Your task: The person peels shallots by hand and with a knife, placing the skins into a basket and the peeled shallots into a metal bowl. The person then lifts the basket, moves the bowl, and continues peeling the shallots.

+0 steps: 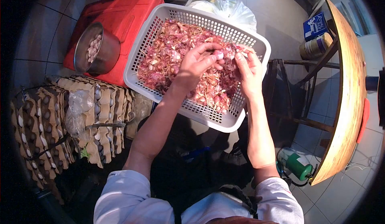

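Note:
Over a grey perforated plastic basket (256, 43), my left hand (196, 61) pinches a small pink-white shallot (218, 55) between thumb and fingers. My right hand (249, 69) is just to its right, thumb and fingers closed together at the tips; a reddish scrap shows there, too small to name surely. Beneath both hands, the basket holds a thick layer of loose red and pink shallot skins (168, 51), which may hide whole bulbs.
A steel pot (108, 53) with peeled, pale pink pieces stands on a red plastic box (124, 19) at left. Below it are stacked egg trays (106, 124). A clear plastic bag (236, 11) lies behind the basket. A wooden tabletop (345, 99) and a green canister (298, 166) are at right.

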{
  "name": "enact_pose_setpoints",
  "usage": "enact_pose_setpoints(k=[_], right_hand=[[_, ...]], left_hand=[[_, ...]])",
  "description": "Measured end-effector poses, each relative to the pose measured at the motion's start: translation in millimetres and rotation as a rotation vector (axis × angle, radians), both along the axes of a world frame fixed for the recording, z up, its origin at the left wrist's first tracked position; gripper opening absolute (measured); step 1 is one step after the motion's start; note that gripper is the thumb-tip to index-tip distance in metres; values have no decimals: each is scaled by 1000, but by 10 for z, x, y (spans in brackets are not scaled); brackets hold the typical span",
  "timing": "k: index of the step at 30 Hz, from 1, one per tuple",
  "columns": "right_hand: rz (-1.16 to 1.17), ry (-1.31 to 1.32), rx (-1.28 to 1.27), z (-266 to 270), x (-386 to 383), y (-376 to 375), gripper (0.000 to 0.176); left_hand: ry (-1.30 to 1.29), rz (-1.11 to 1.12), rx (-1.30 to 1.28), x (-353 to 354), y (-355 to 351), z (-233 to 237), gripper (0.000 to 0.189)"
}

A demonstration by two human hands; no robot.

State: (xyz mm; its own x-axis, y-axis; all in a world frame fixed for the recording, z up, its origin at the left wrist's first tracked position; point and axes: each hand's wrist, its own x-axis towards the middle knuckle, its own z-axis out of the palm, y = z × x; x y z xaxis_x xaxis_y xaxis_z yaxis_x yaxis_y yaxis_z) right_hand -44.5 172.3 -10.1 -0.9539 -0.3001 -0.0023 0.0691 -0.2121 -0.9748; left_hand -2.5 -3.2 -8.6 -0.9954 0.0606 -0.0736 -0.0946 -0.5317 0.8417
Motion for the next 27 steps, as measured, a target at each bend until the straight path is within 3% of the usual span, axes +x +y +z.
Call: enact_pose_setpoints(k=[4, 12, 18, 27], right_hand=[[94, -49, -56, 145, 74, -30, 38], [105, 196, 234, 149, 89, -53, 37], [46, 340, 392, 198, 105, -68, 34], [-5, 318, 339, 120, 64, -57, 28]], left_hand=[[-18, 39, 33, -10, 16, 14, 31], [-25, 65, 128, -16, 3, -6, 31], [34, 70, 46, -13, -10, -18, 28], [-26, 64, 73, -7, 20, -2, 27]])
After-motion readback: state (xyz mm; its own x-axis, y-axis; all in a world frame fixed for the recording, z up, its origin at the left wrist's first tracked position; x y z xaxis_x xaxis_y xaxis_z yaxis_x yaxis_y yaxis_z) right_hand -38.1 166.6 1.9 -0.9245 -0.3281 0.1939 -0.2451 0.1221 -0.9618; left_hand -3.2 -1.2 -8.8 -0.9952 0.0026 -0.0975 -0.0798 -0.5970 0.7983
